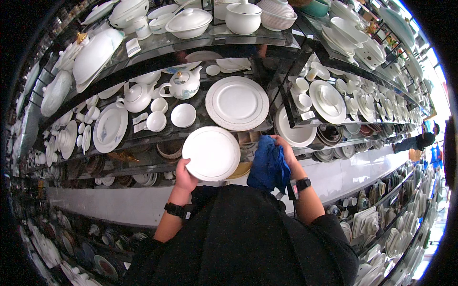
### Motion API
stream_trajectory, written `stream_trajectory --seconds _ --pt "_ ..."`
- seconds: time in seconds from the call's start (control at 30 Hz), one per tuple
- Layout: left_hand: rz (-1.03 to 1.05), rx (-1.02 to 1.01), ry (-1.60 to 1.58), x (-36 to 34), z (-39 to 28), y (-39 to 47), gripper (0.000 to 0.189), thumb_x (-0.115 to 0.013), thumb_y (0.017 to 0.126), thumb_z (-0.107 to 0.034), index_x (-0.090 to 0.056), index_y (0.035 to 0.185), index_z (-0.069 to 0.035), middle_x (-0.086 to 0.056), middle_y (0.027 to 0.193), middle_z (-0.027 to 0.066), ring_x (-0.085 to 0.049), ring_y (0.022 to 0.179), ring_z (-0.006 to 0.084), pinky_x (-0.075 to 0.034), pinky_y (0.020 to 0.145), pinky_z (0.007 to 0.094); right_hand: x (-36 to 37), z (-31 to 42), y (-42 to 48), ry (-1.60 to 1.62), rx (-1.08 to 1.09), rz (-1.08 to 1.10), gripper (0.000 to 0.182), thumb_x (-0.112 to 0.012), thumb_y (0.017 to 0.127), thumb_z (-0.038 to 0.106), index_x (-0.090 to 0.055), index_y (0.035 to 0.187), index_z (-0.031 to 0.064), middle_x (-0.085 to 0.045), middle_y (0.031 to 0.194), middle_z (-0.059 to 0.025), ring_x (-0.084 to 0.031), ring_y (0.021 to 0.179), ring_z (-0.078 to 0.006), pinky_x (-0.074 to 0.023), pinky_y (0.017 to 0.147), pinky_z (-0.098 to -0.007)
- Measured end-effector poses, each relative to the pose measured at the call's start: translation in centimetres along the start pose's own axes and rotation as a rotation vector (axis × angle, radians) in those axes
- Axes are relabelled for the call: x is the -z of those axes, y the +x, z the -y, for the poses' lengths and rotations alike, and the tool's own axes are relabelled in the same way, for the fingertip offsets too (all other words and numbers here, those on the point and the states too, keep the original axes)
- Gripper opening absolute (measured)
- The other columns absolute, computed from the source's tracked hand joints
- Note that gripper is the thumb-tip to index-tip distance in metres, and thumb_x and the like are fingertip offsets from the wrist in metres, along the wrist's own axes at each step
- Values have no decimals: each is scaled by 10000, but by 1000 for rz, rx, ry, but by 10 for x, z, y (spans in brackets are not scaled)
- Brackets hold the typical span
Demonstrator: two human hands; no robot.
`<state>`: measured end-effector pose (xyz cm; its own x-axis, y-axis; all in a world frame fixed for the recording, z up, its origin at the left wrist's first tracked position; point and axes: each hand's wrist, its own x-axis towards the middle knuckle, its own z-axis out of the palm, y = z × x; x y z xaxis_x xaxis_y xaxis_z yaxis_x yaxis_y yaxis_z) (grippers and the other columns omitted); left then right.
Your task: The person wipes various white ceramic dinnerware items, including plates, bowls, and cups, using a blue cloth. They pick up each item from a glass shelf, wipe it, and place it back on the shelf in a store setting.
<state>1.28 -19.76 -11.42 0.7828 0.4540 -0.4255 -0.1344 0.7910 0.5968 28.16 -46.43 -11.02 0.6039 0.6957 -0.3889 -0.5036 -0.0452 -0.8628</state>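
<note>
My left hand (186, 176) grips a round white plate (211, 153) by its lower left rim, thumb on top. A blue cloth (269, 163) hangs bunched from my right hand (285, 152), to the right of the plate and apart from it. Just beyond the held plate, a larger white plate with a patterned rim (237, 103) lies on the glass shelf. Left of it are a white bowl (183, 115), a smaller bowl (156, 121) and a teapot with a gold knob (184, 83).
An upper glass shelf (214, 42) holds lidded white tureens, one of them a round pot (243, 18). A deep white basin (295, 126) and shelves of cups and plates stand at the right. More crockery racks lie behind me across the aisle (357, 171). A person (417, 141) is far off at the right.
</note>
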Motion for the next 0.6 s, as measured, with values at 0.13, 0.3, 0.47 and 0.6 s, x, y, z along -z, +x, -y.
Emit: stream_trajectory --seconds 0.13,0.3,0.47,0.6 --pt "-60 -30 2 13 -15 -7 709 -481 897 -364 -416 1499 5 -552 1446 191 -566 1293 356 -463 1089 480 -18 11 24 68 -205 8 444 -525 1055 362 -627 1255 -20 -691 1093 -68 -659 946 -158 -556 876 -314" --pt "-103 -57 15 20 -20 -10 723 -472 894 -372 -395 1516 -12 -524 1475 192 -546 1315 359 -458 1092 497 -32 -6 66 -104 -181 -129 524 -634 1006 413 -664 1182 -80 -733 1006 -114 -701 840 -171 -578 756 -330" --pt "-88 -35 -51 37 -15 -12 676 -454 909 -366 -446 1485 -14 -558 1442 171 -563 1296 341 -466 1075 478 -43 4 69 106 -311 -65 497 -602 1025 369 -640 1227 -84 -735 1059 -138 -723 884 -211 -599 808 -342" --pt "-129 -45 -51 32 -14 -19 672 -455 909 -363 -451 1477 -6 -573 1423 174 -572 1285 339 -463 1079 474 -49 6 69 190 -368 -20 475 -574 1034 342 -624 1261 -73 -721 1131 -130 -715 957 -215 -596 849 -347"
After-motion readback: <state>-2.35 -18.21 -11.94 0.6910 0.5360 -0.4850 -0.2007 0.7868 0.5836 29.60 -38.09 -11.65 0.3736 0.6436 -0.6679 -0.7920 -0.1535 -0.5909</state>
